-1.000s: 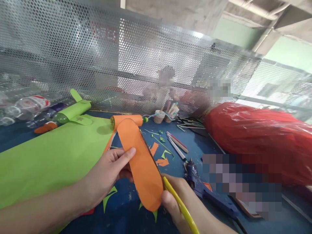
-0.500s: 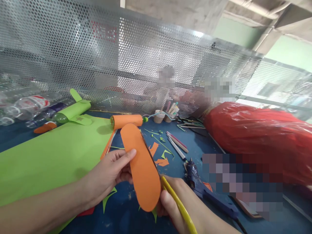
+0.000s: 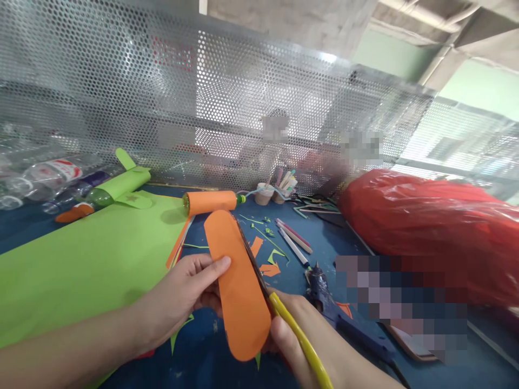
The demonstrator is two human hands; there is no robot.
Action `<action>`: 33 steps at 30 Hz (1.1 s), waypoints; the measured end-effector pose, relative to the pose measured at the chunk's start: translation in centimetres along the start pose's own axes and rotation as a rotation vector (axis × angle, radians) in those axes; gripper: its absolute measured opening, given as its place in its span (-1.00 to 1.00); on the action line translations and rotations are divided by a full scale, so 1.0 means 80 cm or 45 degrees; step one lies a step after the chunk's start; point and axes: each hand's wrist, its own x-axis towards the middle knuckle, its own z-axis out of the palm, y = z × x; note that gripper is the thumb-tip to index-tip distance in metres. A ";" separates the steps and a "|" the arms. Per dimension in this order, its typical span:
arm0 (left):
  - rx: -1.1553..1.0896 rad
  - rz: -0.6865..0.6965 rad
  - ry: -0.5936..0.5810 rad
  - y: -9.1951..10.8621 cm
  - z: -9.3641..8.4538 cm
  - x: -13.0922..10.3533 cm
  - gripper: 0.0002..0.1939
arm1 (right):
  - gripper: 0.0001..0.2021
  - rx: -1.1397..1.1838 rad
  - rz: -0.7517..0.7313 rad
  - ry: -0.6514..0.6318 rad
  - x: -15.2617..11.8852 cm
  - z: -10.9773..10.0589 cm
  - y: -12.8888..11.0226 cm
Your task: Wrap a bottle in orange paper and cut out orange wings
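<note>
A long orange paper strip (image 3: 241, 302) with rounded ends is pinched in my left hand (image 3: 198, 286), thumb on its upper face, other fingers beneath. My right hand (image 3: 298, 324) grips a pair of scissors (image 3: 298, 335) with yellow handles. Their dark blades lie along the strip's right edge, partly hidden by the paper. Beyond the strip lies a bottle wrapped in orange paper (image 3: 213, 201), its green cap pointing right. Orange paper scraps (image 3: 270, 269) and thin green cuttings (image 3: 275, 256) are scattered just past my right hand.
Large green paper sheets (image 3: 93, 259) cover the left side. A blue glue gun (image 3: 348, 324), pens (image 3: 294, 246) and a red plastic bag (image 3: 430, 232) are on the right. Clear bottles (image 3: 48, 175) and a green paper-wrapped bottle (image 3: 125, 183) lie back left. A perforated metal screen (image 3: 243, 97) stands behind.
The orange strip and my left hand have shifted slightly right and toward me. More of the scissors' dark blade shows along the strip's right edge.
</note>
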 end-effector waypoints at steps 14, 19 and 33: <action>-0.135 -0.083 0.027 0.004 -0.001 0.001 -0.84 | -0.32 -0.080 0.080 -0.026 0.000 0.001 0.001; -0.140 -0.083 -0.021 0.004 -0.002 0.001 -0.83 | -0.35 -0.085 0.068 -0.024 -0.001 0.002 0.003; 0.027 -0.020 -0.084 -0.001 -0.003 0.000 -0.73 | -0.34 -0.191 0.115 -0.018 0.001 0.004 0.002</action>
